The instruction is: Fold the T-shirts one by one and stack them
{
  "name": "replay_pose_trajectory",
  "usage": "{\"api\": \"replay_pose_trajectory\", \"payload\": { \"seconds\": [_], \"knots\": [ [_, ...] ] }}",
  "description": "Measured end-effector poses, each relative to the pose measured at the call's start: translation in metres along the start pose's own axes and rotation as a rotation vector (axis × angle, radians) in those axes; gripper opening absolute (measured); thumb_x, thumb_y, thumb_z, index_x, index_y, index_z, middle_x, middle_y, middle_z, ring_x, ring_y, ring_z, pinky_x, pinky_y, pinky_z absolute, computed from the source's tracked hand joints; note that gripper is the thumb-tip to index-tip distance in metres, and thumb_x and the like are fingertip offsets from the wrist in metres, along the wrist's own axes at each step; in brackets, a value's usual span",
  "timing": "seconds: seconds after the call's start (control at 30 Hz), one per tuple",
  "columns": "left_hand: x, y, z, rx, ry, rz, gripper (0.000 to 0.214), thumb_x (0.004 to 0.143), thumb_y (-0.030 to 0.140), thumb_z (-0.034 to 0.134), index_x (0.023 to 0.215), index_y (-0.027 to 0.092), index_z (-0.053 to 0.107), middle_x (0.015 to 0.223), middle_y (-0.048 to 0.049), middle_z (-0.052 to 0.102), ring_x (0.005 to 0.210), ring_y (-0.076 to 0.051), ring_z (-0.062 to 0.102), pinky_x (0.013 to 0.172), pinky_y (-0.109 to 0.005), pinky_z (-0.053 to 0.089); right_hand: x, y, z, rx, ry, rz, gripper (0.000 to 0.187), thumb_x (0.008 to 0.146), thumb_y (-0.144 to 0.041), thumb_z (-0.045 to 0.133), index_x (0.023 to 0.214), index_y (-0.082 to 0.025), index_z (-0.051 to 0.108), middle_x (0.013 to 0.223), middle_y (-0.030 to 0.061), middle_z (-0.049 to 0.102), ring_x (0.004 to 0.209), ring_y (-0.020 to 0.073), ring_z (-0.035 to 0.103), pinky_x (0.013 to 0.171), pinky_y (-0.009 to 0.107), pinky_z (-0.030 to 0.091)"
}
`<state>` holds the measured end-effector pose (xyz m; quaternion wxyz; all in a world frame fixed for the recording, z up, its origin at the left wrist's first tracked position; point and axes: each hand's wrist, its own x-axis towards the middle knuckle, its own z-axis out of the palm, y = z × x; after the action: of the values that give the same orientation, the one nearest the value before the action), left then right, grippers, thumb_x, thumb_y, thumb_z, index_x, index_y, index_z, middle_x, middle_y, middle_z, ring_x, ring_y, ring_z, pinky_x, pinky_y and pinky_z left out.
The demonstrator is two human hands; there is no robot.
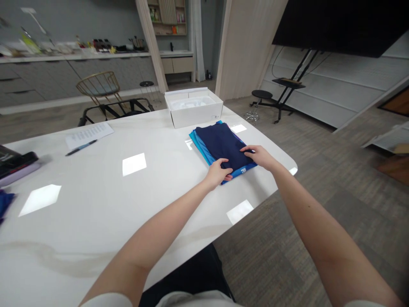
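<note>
Past the stack, just beyond its far corner, an open white cardboard box (193, 115) sits near the far edge of the white stone-topped table (96, 200), with something white and glossy inside, perhaps plastic wrap. Further left on the table lie a printed sheet of paper (89, 135) with a black pen (81, 147) just beside it. At the left edge are a dark device on a lilac case (15, 167) and a scrap of dark blue cloth (4, 204). Beyond the table stand a gold wire chair (99, 85) and a black stool (261, 94).

Your folded navy garment (220, 143) lies on a bright blue garment (198, 143) near the table's right edge, directly under your hands. Your left hand (218, 174) is on the stack's near edge, and your right hand (258, 155) is on its right side. The hands are apart, both touching the cloth. From this angle, you can't quite tell whether they grip it or only press on it.
</note>
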<state>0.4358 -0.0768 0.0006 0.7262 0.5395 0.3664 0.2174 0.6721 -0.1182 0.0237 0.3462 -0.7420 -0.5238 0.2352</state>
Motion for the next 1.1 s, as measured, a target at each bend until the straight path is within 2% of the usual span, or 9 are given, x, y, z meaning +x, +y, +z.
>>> {"api": "replay_pose_trajectory", "payload": {
  "seconds": [0.17, 0.33, 0.47, 0.6, 0.67, 0.77, 0.9, 1.0, 1.1],
  "knots": [
    [-0.008, -0.01, 0.0, 0.117, 0.013, 0.055, 0.06, 0.087, 0.021, 0.074, 0.143, 0.017, 0.053, 0.067, 0.0023, 0.064, 0.058, -0.015, 0.07, 0.056, -0.023, 0.055, -0.013, 0.003, 0.007, -0.273, 0.102, -0.054, 0.023, 0.085, -0.02, 0.061, 0.1, -0.02, 0.077, 0.102, 0.0089, 0.071, 0.091, 0.0237, 0.064, 0.095, 0.041, 0.051],
    [-0.021, -0.012, -0.018, 0.45, 0.009, 0.125, 0.05, 0.089, 0.029, 0.068, 0.138, 0.018, 0.063, 0.073, -0.0022, 0.071, 0.052, -0.013, 0.062, 0.058, -0.026, 0.053, -0.039, -0.029, 0.029, -0.531, 0.232, -0.227, 0.033, 0.098, -0.025, 0.048, 0.121, -0.024, 0.071, 0.128, 0.0144, 0.062, 0.115, 0.0309, 0.062, 0.103, 0.047, 0.049],
    [-0.04, -0.008, -0.034, 0.696, -0.015, 0.223, 0.05, 0.086, 0.021, 0.065, 0.136, 0.018, 0.067, 0.076, -0.0044, 0.075, 0.071, -0.019, 0.07, 0.077, -0.03, 0.056, -0.054, -0.043, 0.056, -0.48, 0.117, -0.399, 0.047, 0.103, -0.038, 0.044, 0.147, -0.026, 0.055, 0.152, 0.0111, 0.052, 0.14, 0.0288, 0.049, 0.116, 0.046, 0.041],
    [-0.059, -0.007, -0.053, 0.779, -0.008, 0.291, 0.049, 0.084, 0.017, 0.062, 0.133, 0.021, 0.068, 0.09, -0.0046, 0.078, 0.086, -0.022, 0.071, 0.087, -0.031, 0.054, -0.06, -0.042, 0.072, -0.598, 0.018, -0.29, 0.056, 0.103, -0.041, 0.044, 0.157, -0.027, 0.043, 0.165, 0.0118, 0.036, 0.149, 0.0368, 0.036, 0.115, 0.061, 0.036],
    [-0.067, -0.008, -0.065, 0.782, 0.002, 0.302, 0.047, 0.085, 0.018, 0.06, 0.131, 0.022, 0.069, 0.093, -0.0046, 0.078, 0.088, -0.022, 0.071, 0.089, -0.031, 0.053, -0.063, -0.049, 0.077, -0.663, 0.054, -0.266, 0.055, 0.103, -0.039, 0.045, 0.156, -0.025, 0.045, 0.165, 0.0137, 0.036, 0.148, 0.0397, 0.036, 0.113, 0.065, 0.036],
    [-0.08, -0.008, -0.089, 0.768, 0.036, 0.28, 0.039, 0.087, 0.022, 0.058, 0.124, 0.021, 0.072, 0.093, -0.0053, 0.077, 0.085, -0.021, 0.071, 0.087, -0.031, 0.053, -0.07, -0.076, 0.093, -0.692, 0.111, -0.355, 0.045, 0.102, -0.031, 0.045, 0.143, -0.02, 0.059, 0.154, 0.0172, 0.051, 0.141, 0.0373, 0.046, 0.113, 0.059, 0.035],
    [-0.107, -0.009, -0.133, 0.763, 0.124, 0.252, 0.03, 0.089, 0.024, 0.058, 0.113, 0.02, 0.076, 0.091, -0.0059, 0.078, 0.084, -0.021, 0.071, 0.085, -0.03, 0.052, -0.077, -0.121, 0.145, -0.516, -0.062, -0.41, 0.035, 0.1, -0.031, 0.05, 0.128, -0.022, 0.068, 0.12, 0.0125, 0.073, 0.103, 0.0261, 0.069, 0.092, 0.038, 0.05],
    [-0.137, -0.01, -0.177, 0.762, 0.216, 0.222, 0.027, 0.09, 0.025, 0.058, 0.109, 0.021, 0.077, 0.089, -0.0057, 0.078, 0.083, -0.02, 0.07, 0.083, -0.03, 0.052, -0.076, -0.153, 0.203, -0.36, -0.206, -0.418, 0.028, 0.097, -0.03, 0.054, 0.117, -0.024, 0.073, 0.1, 0.0058, 0.077, 0.082, 0.0206, 0.07, 0.078, 0.031, 0.049],
    [-0.172, -0.015, -0.227, 0.762, 0.334, 0.188, 0.024, 0.092, 0.028, 0.057, 0.102, 0.021, 0.078, 0.088, -0.0057, 0.078, 0.08, -0.02, 0.069, 0.081, -0.029, 0.051, -0.077, -0.19, 0.264, -0.243, -0.305, -0.481, 0.024, 0.097, -0.028, 0.054, 0.106, -0.025, 0.076, 0.094, 0.0038, 0.078, 0.08, 0.0197, 0.069, 0.076, 0.029, 0.047]
  ]
}}
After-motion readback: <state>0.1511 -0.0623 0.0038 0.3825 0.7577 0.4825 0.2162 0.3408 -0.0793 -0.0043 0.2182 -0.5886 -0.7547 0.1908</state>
